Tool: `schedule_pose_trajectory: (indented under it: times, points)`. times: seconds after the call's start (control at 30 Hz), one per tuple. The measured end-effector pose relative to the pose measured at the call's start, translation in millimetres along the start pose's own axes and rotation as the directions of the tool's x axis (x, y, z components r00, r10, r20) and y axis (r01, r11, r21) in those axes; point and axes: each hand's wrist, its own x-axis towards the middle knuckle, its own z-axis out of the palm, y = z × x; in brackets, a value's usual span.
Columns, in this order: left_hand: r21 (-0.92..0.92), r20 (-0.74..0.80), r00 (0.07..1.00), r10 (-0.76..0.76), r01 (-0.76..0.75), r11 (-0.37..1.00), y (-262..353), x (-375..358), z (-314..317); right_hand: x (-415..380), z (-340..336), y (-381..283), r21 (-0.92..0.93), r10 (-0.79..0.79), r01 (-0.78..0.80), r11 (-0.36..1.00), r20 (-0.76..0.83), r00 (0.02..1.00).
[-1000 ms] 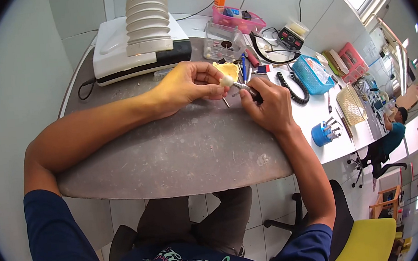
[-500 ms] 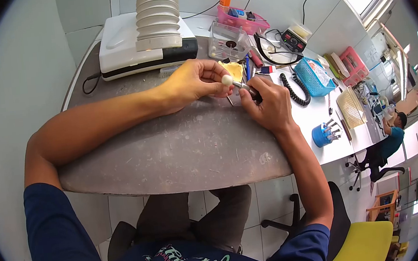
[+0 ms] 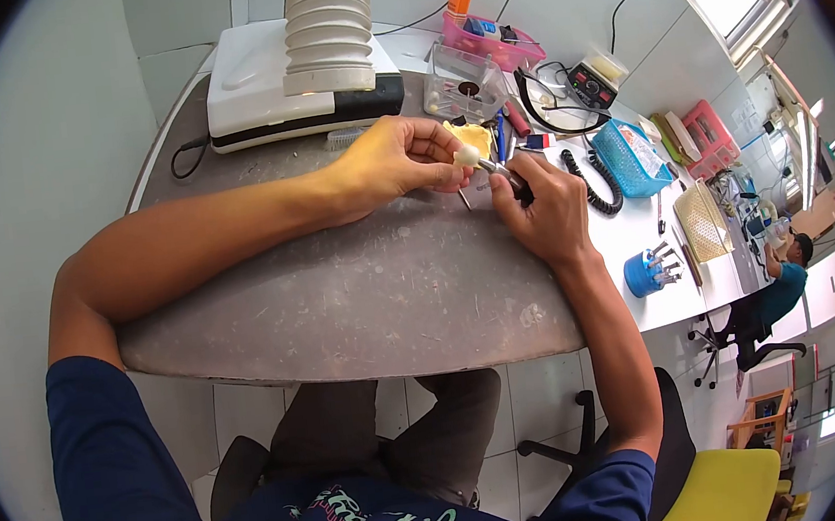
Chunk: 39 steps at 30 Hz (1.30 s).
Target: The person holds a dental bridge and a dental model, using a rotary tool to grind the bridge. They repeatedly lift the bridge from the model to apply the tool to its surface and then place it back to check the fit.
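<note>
My left hand is closed, pinching a small rounded whitish piece between thumb and fingertips over the grey worktop. My right hand is wrapped round a slim rotary handpiece, its metal nose pointing left at the whitish piece. The tip meets or nearly meets the piece; contact is too small to make out. Just behind the hands lies a yellow, irregular-edged item. A thin metal rod rests on the worktop below the fingers.
A white machine with a ribbed hose stands at the back left. Behind my hands is a clear plastic box. To the right are a black coiled cord, a blue basket and a blue tool holder. Another person sits far right.
The view has shifted slightly. The whitish piece looks turned a little and sits slightly further right in my left fingers. Both hands keep their grips.
</note>
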Motion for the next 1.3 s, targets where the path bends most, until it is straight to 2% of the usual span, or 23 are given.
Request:
schedule_pose_trajectory:
  times: [0.07,0.13,0.33,0.47,0.53,0.7,1.3]
  points:
    - [0.008,0.013,1.0,-0.001,0.001,1.0,-1,1,3,0,-1,-2,-0.005,-0.003,0.003,1.0,-0.018,1.0]
    - [-0.029,-0.048,0.997,-0.063,0.062,0.998,2,0,3,1,-1,-3,-0.008,-0.063,0.063,0.998,-0.027,0.998]
    - [0.039,-0.014,1.0,-0.024,0.025,0.999,4,-1,4,-1,0,-1,-0.026,0.002,-0.002,1.0,0.002,1.0]
    - [0.024,-0.038,0.999,-0.033,0.034,0.999,2,2,3,0,-2,-2,-0.016,-0.067,0.066,0.998,-0.038,0.997]
    - [0.022,-0.011,1.0,-0.012,0.012,1.0,3,-2,3,-2,-2,1,-0.007,0.021,-0.021,1.0,0.01,1.0]
    - [0.038,-0.035,0.999,-0.04,0.041,0.998,3,0,6,3,-1,-8,-0.017,-0.034,0.034,0.999,-0.017,0.999]
    - [0.016,-0.016,0.999,-0.03,0.03,0.999,5,-2,3,0,-1,0,0.002,0.016,-0.016,1.0,-0.025,1.0]
